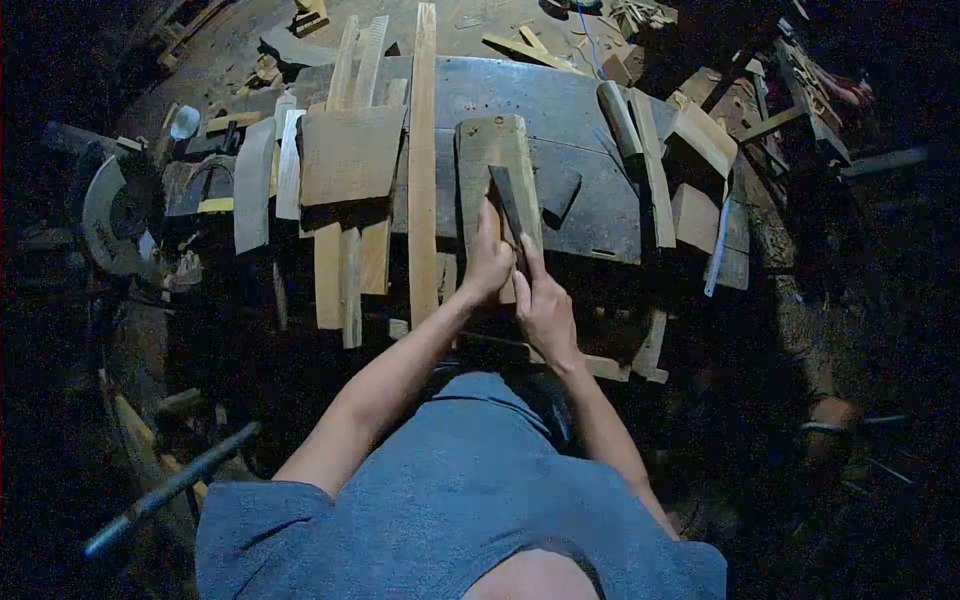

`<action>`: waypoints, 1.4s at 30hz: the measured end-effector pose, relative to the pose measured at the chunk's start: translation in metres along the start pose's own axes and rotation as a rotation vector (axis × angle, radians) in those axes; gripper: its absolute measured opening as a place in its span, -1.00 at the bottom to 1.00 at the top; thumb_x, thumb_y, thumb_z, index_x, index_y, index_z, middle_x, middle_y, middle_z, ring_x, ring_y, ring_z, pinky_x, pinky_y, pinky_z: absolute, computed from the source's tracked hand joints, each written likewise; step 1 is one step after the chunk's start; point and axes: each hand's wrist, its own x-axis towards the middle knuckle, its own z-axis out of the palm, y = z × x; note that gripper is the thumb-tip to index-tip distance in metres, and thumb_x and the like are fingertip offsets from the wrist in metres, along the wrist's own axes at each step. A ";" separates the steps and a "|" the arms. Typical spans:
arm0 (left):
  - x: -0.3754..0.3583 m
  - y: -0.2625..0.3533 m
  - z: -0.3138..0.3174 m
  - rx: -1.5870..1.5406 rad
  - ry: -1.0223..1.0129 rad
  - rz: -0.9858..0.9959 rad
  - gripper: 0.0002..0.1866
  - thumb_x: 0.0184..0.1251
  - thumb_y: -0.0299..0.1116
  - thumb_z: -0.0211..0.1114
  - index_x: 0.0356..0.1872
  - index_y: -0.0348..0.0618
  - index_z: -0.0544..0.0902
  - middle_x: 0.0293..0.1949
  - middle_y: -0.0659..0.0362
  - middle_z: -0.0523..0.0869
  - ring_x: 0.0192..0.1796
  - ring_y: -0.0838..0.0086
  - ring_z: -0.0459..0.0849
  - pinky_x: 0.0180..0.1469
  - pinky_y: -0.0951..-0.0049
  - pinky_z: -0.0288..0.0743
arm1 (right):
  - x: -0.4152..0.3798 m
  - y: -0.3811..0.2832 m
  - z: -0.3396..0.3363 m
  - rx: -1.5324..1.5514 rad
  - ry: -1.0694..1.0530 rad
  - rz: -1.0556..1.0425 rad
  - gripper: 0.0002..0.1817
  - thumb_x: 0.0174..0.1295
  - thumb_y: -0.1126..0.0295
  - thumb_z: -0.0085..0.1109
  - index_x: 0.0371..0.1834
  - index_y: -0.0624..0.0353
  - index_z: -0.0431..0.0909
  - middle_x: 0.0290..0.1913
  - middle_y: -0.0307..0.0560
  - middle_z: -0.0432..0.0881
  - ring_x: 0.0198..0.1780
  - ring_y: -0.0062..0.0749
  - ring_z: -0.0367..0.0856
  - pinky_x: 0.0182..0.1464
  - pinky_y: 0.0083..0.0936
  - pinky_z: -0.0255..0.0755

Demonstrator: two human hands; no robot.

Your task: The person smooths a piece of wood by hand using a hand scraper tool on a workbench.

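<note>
A thick wooden board [484,150] with a few holes at its far end lies lengthwise in front of me on the workbench. Over it slants a dark, flat, blade-like tool [507,198], its wider end pointing away from me. My right hand [547,310] is closed around the tool's near part, with a finger laid along it. My left hand [489,262] is closed just left of the tool, one finger stretched forward over the board. What lies inside the left hand is hidden.
The workbench [480,85] carries a long wooden strip [424,160], a broad wood block [350,155] on several strips at left, and a dark wedge-shaped piece [562,195] right of the board. More wood blocks [700,140] stand at right. A metal bar [175,488] juts out at lower left.
</note>
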 end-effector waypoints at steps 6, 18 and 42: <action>0.012 0.016 -0.003 0.013 -0.083 -0.090 -0.10 -0.01 -0.68 -0.07 0.49 -0.32 -0.12 0.42 -0.30 0.14 0.45 -0.12 0.16 0.42 0.24 0.13 | -0.013 0.003 0.003 -0.031 0.041 0.021 -0.39 0.35 0.30 0.01 0.48 -0.16 0.13 -0.03 0.29 0.59 -0.20 0.31 0.60 -0.25 0.03 0.55; 0.013 0.006 -0.012 0.072 0.006 -0.078 -0.17 0.10 -0.61 0.07 0.48 -0.23 0.01 0.20 -0.32 0.45 0.16 -0.15 0.53 0.22 0.15 0.38 | -0.006 0.012 0.001 0.106 0.104 -0.076 -0.35 0.31 0.34 0.10 0.48 -0.16 0.15 0.08 0.29 0.57 -0.13 0.19 0.66 -0.15 -0.12 0.58; -0.005 0.044 -0.059 -1.090 -0.158 -0.970 -0.36 0.28 0.01 0.32 0.22 -0.19 0.35 -0.12 0.14 0.60 -0.03 0.33 0.67 0.11 0.26 0.61 | 0.029 -0.013 -0.023 0.469 0.210 0.176 -0.65 0.18 0.39 0.32 -0.03 0.24 0.43 -0.29 -0.16 0.59 -0.26 -0.55 0.56 -0.18 -0.50 0.47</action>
